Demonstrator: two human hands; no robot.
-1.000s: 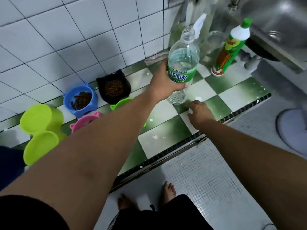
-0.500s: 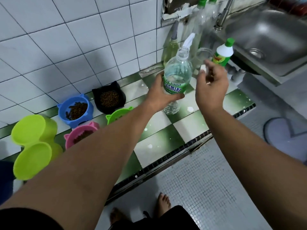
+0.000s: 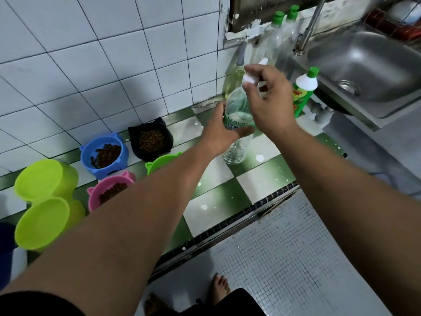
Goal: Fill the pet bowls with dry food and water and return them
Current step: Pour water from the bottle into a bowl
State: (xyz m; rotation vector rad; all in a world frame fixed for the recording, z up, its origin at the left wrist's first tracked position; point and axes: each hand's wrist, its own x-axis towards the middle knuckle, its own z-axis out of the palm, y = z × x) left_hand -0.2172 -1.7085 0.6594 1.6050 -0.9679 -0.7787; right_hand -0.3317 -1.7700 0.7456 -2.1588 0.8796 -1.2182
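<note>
**Cap at the bottle's mouth**

The left hand (image 3: 218, 131) wraps round the label of the clear water bottle (image 3: 237, 106), which is upright over the checkered ledge (image 3: 227, 201) near the sink (image 3: 369, 62). The right hand (image 3: 271, 103) pinches a white cap (image 3: 248, 78) at the bottle's mouth. The blue bowl (image 3: 103, 153), black bowl (image 3: 150, 140) and pink bowl (image 3: 109, 190) each hold brown kibble. The green bowl (image 3: 161, 161) is half hidden behind the left arm.
</note>
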